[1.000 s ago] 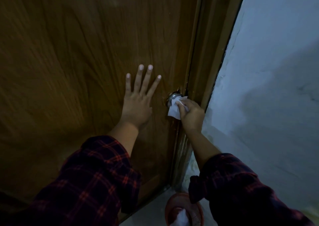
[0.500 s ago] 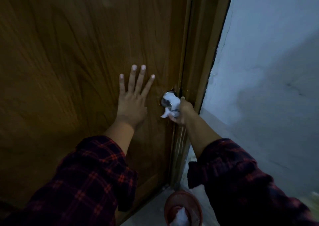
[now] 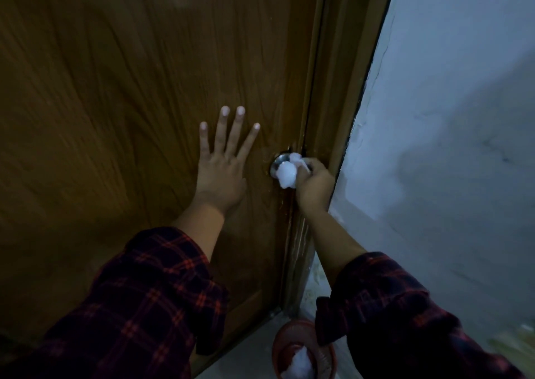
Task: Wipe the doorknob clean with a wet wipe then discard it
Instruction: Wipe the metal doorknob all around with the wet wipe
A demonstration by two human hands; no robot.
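Observation:
A round metal doorknob (image 3: 278, 160) sits near the right edge of a brown wooden door (image 3: 130, 89). My right hand (image 3: 314, 186) grips a crumpled white wet wipe (image 3: 287, 173) and presses it over the knob, so that only the knob's left rim shows. My left hand (image 3: 220, 166) lies flat on the door just left of the knob, fingers spread, holding nothing. Both arms wear dark red plaid sleeves.
A reddish round bin (image 3: 304, 349) stands on the floor below the knob, with white crumpled tissue inside. The wooden door frame (image 3: 350, 89) runs up the right side of the door. A pale blue wall (image 3: 448, 146) fills the right.
My right hand has shifted the wipe around the knob, from hanging under it to bunched over its front. My left hand stays flat on the door.

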